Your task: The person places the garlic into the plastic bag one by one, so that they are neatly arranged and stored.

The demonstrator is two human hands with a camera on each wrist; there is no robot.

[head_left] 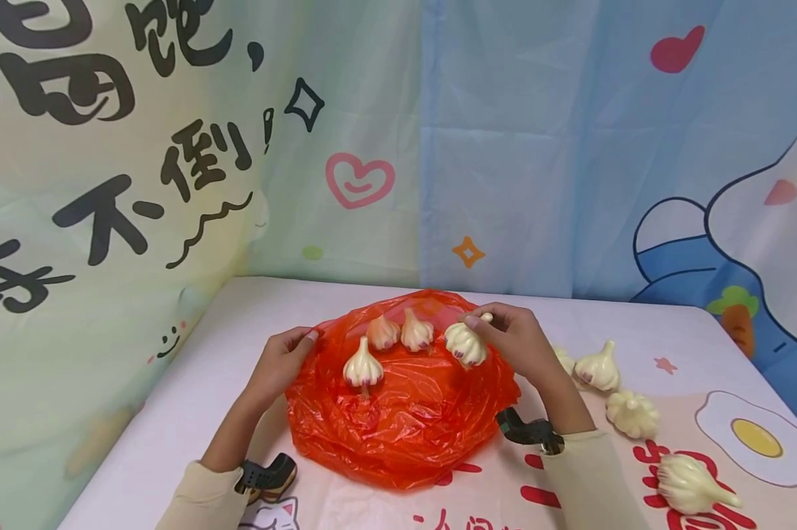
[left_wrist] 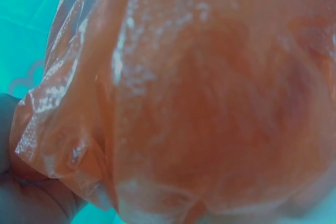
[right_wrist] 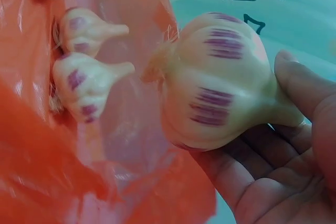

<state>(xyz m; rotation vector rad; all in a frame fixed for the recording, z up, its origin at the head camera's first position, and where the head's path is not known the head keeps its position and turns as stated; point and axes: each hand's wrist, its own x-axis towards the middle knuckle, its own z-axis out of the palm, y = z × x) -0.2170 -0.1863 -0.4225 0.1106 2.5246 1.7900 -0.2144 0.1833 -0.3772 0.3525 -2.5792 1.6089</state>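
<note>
A red plastic bag (head_left: 431, 427) lies spread wide on the table, its mouth facing up. My left hand (head_left: 275, 368) pinches the bag's left edge between thumb and fingers; in the left wrist view the bag's film (left_wrist: 184, 103) covers most of the picture. My right hand (head_left: 520, 338) holds a garlic bulb (head_left: 466, 344) by its stem over the bag's right side, root end pointing left in the right wrist view. Inside the bag sit an upright garlic bulb (head_left: 363, 366) and two more bulbs (head_left: 416, 331) side by side toward the back.
Right of the bag, several garlic bulbs (head_left: 599, 368) lie on the table, one partly hidden behind my right forearm. The nearest loose bulb (head_left: 689, 483) is at the front right. A printed cloth backdrop (head_left: 504, 147) stands behind the white-and-pink table cover (head_left: 186, 375).
</note>
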